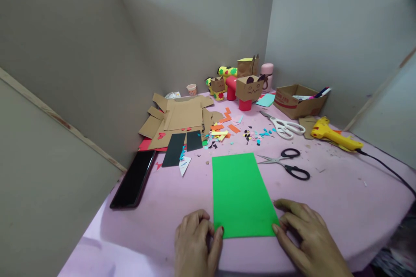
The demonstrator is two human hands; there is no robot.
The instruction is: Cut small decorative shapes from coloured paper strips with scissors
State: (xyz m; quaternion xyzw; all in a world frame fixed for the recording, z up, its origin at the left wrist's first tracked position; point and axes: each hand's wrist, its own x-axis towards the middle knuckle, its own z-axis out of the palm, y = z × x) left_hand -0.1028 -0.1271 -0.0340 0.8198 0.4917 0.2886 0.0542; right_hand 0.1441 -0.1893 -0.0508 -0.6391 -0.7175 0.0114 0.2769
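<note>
A plain green sheet of craft paper (243,197) lies flat on the table in front of me. My left hand (196,242) is at its lower left corner, thumb resting on the corner and fingers curled beside the left edge. At the lower right corner, my right hand (307,236) pinches the edge lightly, thumb on the corner and index finger bent along the side. Black-handled scissors (281,162) lie with blades apart just right of the sheet's far end. Whatever is beneath the fingertips is hidden.
On the left lie a phone (134,179), black paper pieces (173,150) and flattened cardboard (183,114). Colored scraps (227,127) litter the middle. White scissors (286,126), a yellow glue gun (334,135) with its cord and an open box (294,101) stand right. Cardboard animals (248,88) are behind.
</note>
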